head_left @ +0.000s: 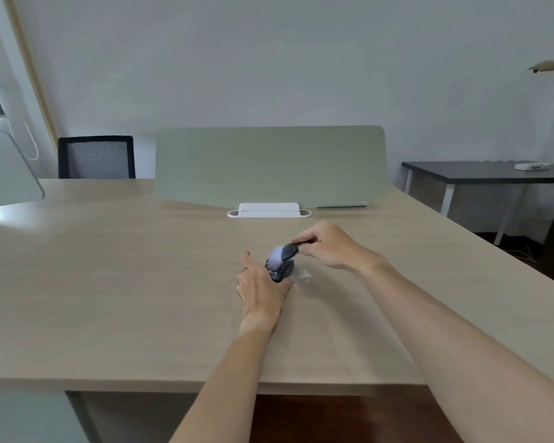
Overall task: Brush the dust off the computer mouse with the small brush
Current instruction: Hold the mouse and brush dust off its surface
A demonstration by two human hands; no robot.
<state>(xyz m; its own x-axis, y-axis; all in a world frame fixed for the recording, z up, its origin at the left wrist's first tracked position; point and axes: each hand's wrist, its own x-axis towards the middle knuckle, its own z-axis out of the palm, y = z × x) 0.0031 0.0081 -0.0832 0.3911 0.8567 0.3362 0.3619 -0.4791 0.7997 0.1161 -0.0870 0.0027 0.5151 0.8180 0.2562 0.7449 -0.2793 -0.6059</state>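
A dark computer mouse (pixel 279 272) lies on the light wooden desk (pixel 141 282), a little right of its middle. My left hand (pixel 259 289) grips the mouse from the near left side, its fingers partly covering it. My right hand (pixel 328 246) holds the small brush (pixel 285 253) by its dark handle. The brush's pale bristles rest on top of the mouse. A faint whitish smear of dust (pixel 303 275) lies on the desk just right of the mouse.
A green divider panel (pixel 269 164) with a white bracket (pixel 269 210) stands across the desk behind my hands. A black mesh chair (pixel 96 157) is at the back left, a dark side table (pixel 483 172) at the right. Another person's hand (pixel 550 66) shows at the upper right edge.
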